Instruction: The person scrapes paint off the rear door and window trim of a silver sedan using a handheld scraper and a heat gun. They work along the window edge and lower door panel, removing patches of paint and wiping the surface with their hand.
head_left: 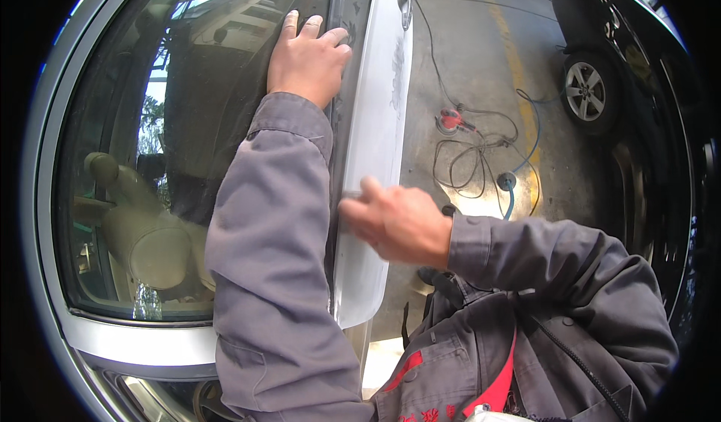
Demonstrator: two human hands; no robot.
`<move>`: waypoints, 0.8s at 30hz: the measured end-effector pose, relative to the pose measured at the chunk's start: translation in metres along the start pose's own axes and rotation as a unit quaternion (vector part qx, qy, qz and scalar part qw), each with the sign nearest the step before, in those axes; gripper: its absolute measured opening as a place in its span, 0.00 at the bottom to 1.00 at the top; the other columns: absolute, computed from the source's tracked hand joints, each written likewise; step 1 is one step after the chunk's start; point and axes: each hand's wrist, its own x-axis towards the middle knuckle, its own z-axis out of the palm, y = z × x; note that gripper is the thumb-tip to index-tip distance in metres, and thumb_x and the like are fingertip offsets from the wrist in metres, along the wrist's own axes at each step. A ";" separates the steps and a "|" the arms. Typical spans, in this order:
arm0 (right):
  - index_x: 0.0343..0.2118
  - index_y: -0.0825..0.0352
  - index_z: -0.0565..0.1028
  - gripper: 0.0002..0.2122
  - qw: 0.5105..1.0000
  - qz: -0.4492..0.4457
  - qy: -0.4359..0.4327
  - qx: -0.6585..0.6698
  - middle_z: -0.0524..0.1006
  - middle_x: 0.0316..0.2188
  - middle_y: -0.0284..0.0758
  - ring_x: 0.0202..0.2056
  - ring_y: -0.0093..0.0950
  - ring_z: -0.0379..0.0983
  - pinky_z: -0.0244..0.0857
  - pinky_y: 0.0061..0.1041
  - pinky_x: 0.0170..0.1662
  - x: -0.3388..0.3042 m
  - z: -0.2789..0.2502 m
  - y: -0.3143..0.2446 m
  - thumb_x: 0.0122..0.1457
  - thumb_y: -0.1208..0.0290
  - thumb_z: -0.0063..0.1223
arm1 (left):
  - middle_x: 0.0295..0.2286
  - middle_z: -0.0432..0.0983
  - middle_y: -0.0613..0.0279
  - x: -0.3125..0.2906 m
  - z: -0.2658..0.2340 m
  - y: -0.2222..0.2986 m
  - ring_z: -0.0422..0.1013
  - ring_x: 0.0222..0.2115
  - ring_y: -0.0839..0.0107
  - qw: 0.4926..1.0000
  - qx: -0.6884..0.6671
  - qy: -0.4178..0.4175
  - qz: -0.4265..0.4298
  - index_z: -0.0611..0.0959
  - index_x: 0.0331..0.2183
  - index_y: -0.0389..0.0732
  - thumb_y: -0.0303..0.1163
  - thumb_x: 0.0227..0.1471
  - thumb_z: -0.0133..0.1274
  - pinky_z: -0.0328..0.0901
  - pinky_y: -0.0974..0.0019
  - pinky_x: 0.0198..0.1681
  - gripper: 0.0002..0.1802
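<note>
My left hand (306, 60) lies flat with its fingers apart on the car's side window (233, 54), its fingertips reaching the dark trim strip (347, 69) along the glass. Lower down, my right hand (394, 221) is closed, fingers pressed together, at the upper edge of the pale car door (379, 133). Motion blurs it, and whatever it may grip is hidden. Dull grey patches mark the door's surface near the door handle (406, 7).
On the floor to the right lies a red power sander (454, 121) with a tangled dark cable. A blue hose (535, 148) curves beside it, across a yellow floor line (517, 69). A black car (627, 69) stands at far right. Through the window shows a beige seat (154, 253).
</note>
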 end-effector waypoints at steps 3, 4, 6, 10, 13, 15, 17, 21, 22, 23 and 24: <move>0.43 0.57 0.72 0.10 1.000 -0.005 -0.028 0.013 0.72 0.37 0.46 0.27 0.46 0.79 0.72 0.47 0.26 -0.007 0.004 -0.009 0.63 0.67 0.61 | 0.60 0.78 0.81 -0.001 0.001 0.000 0.67 0.66 0.65 1.000 -0.001 0.002 -0.002 0.90 0.43 0.59 0.40 0.68 0.51 0.53 0.44 0.74 0.12; 0.43 0.57 0.72 0.10 0.999 -0.007 -0.035 0.019 0.72 0.38 0.46 0.28 0.46 0.79 0.72 0.47 0.26 -0.007 0.004 -0.009 0.63 0.67 0.61 | 0.60 0.78 0.81 -0.001 0.002 -0.001 0.67 0.66 0.65 1.000 0.001 0.008 -0.002 0.90 0.44 0.60 0.40 0.68 0.51 0.53 0.44 0.74 0.12; 0.43 0.57 0.72 0.10 1.000 0.008 0.003 0.016 0.72 0.38 0.45 0.28 0.46 0.79 0.72 0.48 0.27 0.003 -0.001 0.003 0.61 0.68 0.62 | 0.60 0.78 0.81 -0.003 0.002 -0.002 0.67 0.66 0.65 1.000 0.003 0.014 -0.003 0.90 0.44 0.60 0.39 0.67 0.52 0.53 0.44 0.74 0.12; 0.40 0.56 0.75 0.08 0.999 0.020 0.033 -0.019 0.74 0.38 0.46 0.29 0.46 0.81 0.74 0.48 0.30 0.037 -0.033 0.044 0.60 0.66 0.62 | 0.59 0.78 0.81 0.001 0.002 0.000 0.67 0.65 0.65 1.000 -0.014 0.014 0.003 0.90 0.44 0.59 0.38 0.66 0.52 0.53 0.44 0.74 0.12; 0.40 0.53 0.76 0.09 0.997 0.011 0.058 -0.045 0.75 0.38 0.43 0.29 0.44 0.81 0.75 0.46 0.31 0.062 -0.047 0.072 0.56 0.68 0.62 | 0.60 0.78 0.81 -0.001 0.003 -0.003 0.67 0.65 0.65 1.000 -0.011 0.012 0.000 0.90 0.43 0.59 0.38 0.65 0.53 0.53 0.44 0.74 0.12; 0.41 0.53 0.77 0.08 0.996 0.024 0.048 -0.067 0.75 0.38 0.43 0.30 0.44 0.81 0.76 0.45 0.32 0.079 -0.060 0.084 0.58 0.67 0.61 | 0.60 0.78 0.81 0.000 0.006 -0.005 0.68 0.65 0.65 1.000 -0.008 0.014 0.000 0.90 0.43 0.59 0.38 0.65 0.53 0.53 0.44 0.74 0.12; 0.41 0.53 0.77 0.08 0.994 0.031 0.048 -0.093 0.76 0.37 0.42 0.30 0.44 0.82 0.76 0.45 0.32 0.093 -0.066 0.097 0.59 0.66 0.61 | 0.60 0.78 0.80 -0.002 0.009 -0.005 0.68 0.65 0.65 1.000 -0.008 0.015 -0.003 0.90 0.43 0.59 0.38 0.65 0.52 0.54 0.44 0.74 0.12; 0.42 0.54 0.77 0.09 0.992 0.025 0.088 -0.091 0.76 0.38 0.43 0.31 0.45 0.82 0.76 0.45 0.33 0.095 -0.062 0.110 0.58 0.66 0.62 | 0.60 0.78 0.80 -0.002 0.012 0.000 0.67 0.66 0.65 1.000 -0.004 0.016 -0.001 0.90 0.42 0.59 0.39 0.66 0.52 0.54 0.44 0.74 0.12; 0.42 0.55 0.77 0.09 0.993 0.033 0.071 -0.083 0.76 0.38 0.43 0.32 0.45 0.82 0.76 0.46 0.32 0.090 -0.057 0.106 0.59 0.66 0.62 | 0.60 0.78 0.80 -0.002 0.013 0.001 0.67 0.66 0.65 1.000 -0.008 0.015 0.000 0.90 0.42 0.58 0.39 0.66 0.52 0.54 0.44 0.74 0.12; 0.42 0.56 0.76 0.10 0.995 0.041 0.056 -0.076 0.76 0.39 0.44 0.32 0.45 0.82 0.76 0.46 0.32 0.081 -0.051 0.095 0.59 0.65 0.62 | 0.60 0.78 0.80 -0.002 0.012 0.001 0.67 0.66 0.65 1.000 -0.011 0.015 0.000 0.90 0.42 0.58 0.39 0.66 0.52 0.54 0.44 0.74 0.12; 0.42 0.56 0.75 0.10 0.995 0.028 0.068 -0.062 0.76 0.39 0.45 0.32 0.46 0.82 0.76 0.47 0.32 0.071 -0.039 0.082 0.60 0.64 0.62 | 0.60 0.78 0.80 -0.004 0.013 -0.001 0.67 0.66 0.65 1.000 -0.012 0.012 -0.002 0.90 0.42 0.58 0.39 0.66 0.52 0.54 0.44 0.74 0.12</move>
